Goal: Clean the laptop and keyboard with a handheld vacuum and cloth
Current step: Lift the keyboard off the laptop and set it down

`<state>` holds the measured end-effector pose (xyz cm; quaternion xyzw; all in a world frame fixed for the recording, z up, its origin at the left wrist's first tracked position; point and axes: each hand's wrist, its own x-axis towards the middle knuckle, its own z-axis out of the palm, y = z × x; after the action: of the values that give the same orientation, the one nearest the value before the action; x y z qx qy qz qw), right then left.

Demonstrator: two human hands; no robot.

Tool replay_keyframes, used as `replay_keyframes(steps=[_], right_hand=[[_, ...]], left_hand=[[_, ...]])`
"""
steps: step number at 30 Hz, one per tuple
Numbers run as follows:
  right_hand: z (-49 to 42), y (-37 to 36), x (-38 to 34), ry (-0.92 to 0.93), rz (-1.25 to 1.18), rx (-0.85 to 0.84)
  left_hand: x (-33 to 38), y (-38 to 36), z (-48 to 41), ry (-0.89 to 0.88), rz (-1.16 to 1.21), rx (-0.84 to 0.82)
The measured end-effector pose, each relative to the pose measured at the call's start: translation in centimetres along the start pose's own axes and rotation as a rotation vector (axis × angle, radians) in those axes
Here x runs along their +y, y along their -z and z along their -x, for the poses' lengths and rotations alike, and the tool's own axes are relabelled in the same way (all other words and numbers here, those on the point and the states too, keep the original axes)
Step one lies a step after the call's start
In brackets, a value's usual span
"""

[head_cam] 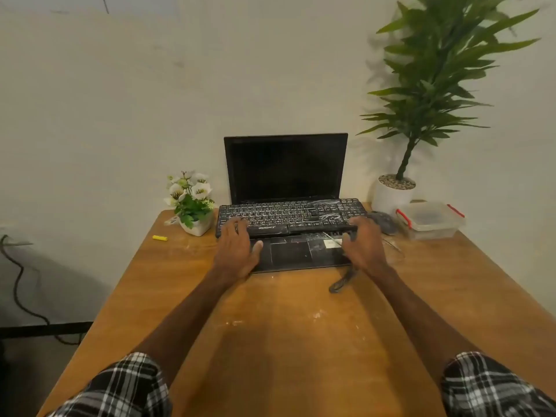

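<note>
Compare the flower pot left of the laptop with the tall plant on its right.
The flower pot is shorter than the laptop screen; the tall plant rises above it. The flower pot has white blooms; the tall plant only green leaves. The flower pot is squarish; the tall plant's is round, pebble-topped. Both pots are white.

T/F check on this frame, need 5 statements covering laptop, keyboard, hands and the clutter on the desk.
1. The laptop is open with a dark screen. True.
2. The keyboard lies on the bare table beside the laptop. False: it lies across the laptop's deck, in front of the screen.
3. The left hand and right hand are at opposite ends of the keyboard. True.
4. The clear container with red clips sits left of the laptop. False: it sits to the right, by the white plant pot.
5. The right hand holds a handheld vacuum. False: it grips the keyboard's right end.
</note>
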<state>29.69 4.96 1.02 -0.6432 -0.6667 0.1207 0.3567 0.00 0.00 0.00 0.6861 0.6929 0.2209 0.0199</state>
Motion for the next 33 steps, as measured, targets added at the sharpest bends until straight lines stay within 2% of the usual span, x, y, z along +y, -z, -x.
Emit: replay_keyframes(steps=[4, 11, 16, 22, 25, 27, 30, 33], right_hand=[[-2.6, 0.2, 0.0, -0.066, 0.08, 0.052], [-6.2, -0.9, 1.7, -0.182, 0.109, -0.03], [-7.3, -1.6, 2.3, -0.227, 0.025, -0.073], [-8.1, -1.4, 2.7, -0.24, -0.064, -0.164], [-10.3, -3.9, 8.5, -0.213, -0.065, -0.199], [-8.6, -2.4, 7.6, -0.193, -0.078, -0.208], [-3.0, 2.4, 2.3, -0.134, -0.071, -0.17], [1.7, 5.2, 1.3, -0.153, -0.09, -0.178]], left_hand=[[-0.7, 0.1, -2.2, 0.067, -0.034, -0.062], [-1.5, -1.1, -5.1, 0.295, -0.035, -0.122], [-2.2, -1.6, -6.4, 0.431, 0.138, -0.081], [-1.6, -0.5, -5.5, 0.451, 0.312, -0.056], [-1.4, 0.4, -3.9, 0.448, 0.313, -0.069], [-1.3, 1.3, -2.5, 0.434, 0.304, -0.065], [-1.2, 2.6, 0.6, 0.425, 0.292, -0.091], [-1.3, 3.4, 4.3, 0.436, 0.294, -0.121]])
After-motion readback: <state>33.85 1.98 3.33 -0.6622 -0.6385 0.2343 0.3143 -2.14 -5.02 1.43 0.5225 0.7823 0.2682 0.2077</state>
